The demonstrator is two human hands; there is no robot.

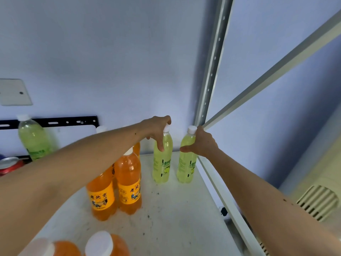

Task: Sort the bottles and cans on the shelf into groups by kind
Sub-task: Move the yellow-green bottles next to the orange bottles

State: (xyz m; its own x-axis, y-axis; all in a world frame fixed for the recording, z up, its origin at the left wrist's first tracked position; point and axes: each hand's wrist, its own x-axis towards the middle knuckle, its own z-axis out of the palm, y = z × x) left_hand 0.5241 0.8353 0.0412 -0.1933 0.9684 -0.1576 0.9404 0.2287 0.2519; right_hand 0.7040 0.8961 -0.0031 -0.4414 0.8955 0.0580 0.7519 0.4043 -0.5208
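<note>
Two yellow-green lime drink bottles stand upright side by side at the back right corner of the white shelf. My left hand grips the neck of the left lime bottle just under its white cap. My right hand wraps the shoulder of the right lime bottle. Several orange soda bottles stand in a cluster left of them, partly hidden by my left forearm. Another green bottle stands far left at the back.
A red can sits at the far left edge. Two more orange bottles with white caps stand at the near edge. A metal upright post and the shelf's rim bound the right side. The wall lies close behind.
</note>
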